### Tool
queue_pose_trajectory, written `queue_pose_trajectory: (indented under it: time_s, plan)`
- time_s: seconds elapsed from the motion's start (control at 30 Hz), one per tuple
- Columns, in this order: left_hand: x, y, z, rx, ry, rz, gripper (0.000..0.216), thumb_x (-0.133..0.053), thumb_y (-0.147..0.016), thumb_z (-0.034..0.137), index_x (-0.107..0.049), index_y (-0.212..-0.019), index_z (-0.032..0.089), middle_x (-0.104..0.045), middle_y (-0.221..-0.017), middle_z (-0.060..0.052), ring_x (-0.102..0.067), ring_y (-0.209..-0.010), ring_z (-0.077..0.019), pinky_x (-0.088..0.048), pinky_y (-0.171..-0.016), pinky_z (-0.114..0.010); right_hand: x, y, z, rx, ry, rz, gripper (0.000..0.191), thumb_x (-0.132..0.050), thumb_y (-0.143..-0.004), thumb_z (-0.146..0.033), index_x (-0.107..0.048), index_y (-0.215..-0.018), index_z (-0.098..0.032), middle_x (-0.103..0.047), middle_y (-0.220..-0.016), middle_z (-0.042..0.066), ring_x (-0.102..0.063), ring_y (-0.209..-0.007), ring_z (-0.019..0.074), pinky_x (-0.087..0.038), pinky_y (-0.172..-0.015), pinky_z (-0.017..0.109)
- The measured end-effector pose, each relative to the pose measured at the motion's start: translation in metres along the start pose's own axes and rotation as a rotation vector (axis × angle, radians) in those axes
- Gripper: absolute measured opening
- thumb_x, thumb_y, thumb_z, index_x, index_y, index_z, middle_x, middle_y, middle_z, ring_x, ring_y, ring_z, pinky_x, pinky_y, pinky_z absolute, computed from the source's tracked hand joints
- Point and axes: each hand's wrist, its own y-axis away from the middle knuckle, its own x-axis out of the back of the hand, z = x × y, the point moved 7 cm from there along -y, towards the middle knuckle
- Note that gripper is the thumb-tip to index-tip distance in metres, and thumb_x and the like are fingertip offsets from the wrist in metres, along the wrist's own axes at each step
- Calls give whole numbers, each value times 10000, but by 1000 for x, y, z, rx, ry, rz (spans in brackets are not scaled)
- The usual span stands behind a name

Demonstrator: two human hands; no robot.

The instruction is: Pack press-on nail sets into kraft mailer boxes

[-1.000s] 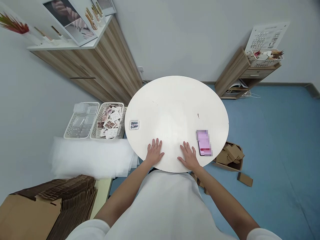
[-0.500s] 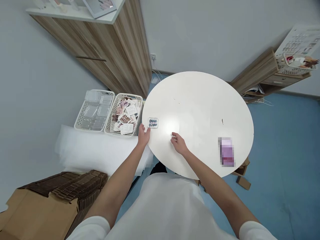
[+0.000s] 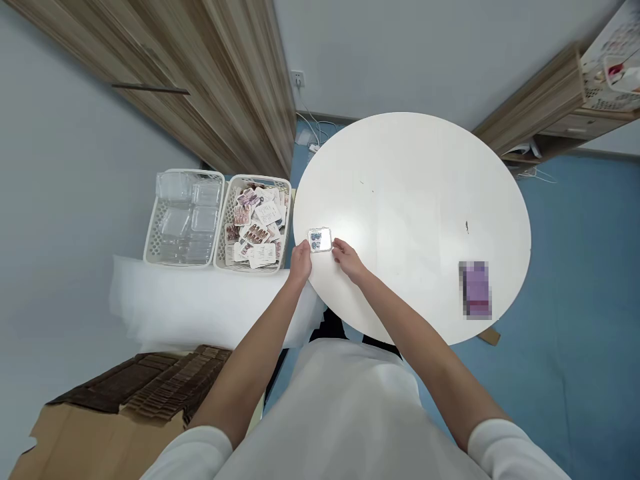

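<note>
Case (image 3: 321,240) w/ blue bits is at worktop (image 3: 425,200)'s L edge; can't tell if lifted. L hand (image 3: 301,262): grip pinching case's near-L corner. R hand (image 3: 349,261) at case's R side, fingers bent; can't tell if grip's closed on it. Card basket (image 3: 245,269) just L of worktop.

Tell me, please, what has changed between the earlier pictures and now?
The left hand and right hand moved leftward, from lying flat near the edge of the white table, to the small clear case. The left now grips its near-left corner; the right is at its right edge, contact unclear. The camera view shifted too. The purple pixelated item and white baskets stayed in place.
</note>
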Motion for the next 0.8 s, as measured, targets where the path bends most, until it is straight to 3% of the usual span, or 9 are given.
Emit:
queue_pose_trajectory:
  time_s: [0.2,0.33,0.47,0.6,0.8]
  plan:
    - [0,4,1,69,40,-16,453,-361,-820,519,-591,-942,148,-591,-975,-80,-532,-972,-193,-444,-773,-286,-7,4,-4,58,3,-33,404,-466,-769,-219,-494,-1172,-217,-482,-1256,18,-468,-1110,173,-358,-954,345]
    - [-4,16,8,115,142,-33,514,-313,-831,532,-561,-1055,142,-556,-1084,-100,-521,-1004,-174,-452,-807,-291,5,13,-7,68,12,26,431,-466,-762,-206,-474,-1193,-201,-487,-1247,40,-470,-1105,170,-348,-962,346]
    - [-15,34,24,41,184,-46,530,-295,-837,529,-566,-1072,138,-542,-1130,-104,-512,-1023,-171,-457,-827,-292,20,30,-13,142,39,12,443,-463,-767,-234,-454,-1209,-207,-499,-1227,41,-475,-1089,160,-340,-968,347]
    - [-41,63,28,-39,140,-101,503,-322,-834,517,-553,-1101,159,-514,-1184,-95,-510,-1030,-174,-456,-841,-304,53,61,-4,188,89,33,456,-460,-764,-238,-434,-1218,-219,-447,-1269,46,-471,-1085,150,-381,-934,325]
    - [-113,126,10,-70,16,-287,476,-315,-845,493,-544,-1086,153,-525,-1163,-105,-521,-1022,-171,-446,-866,-318,137,114,43,139,155,43,475,-444,-762,-201,-414,-1235,-228,-407,-1307,63,-466,-1116,158,-411,-917,324]
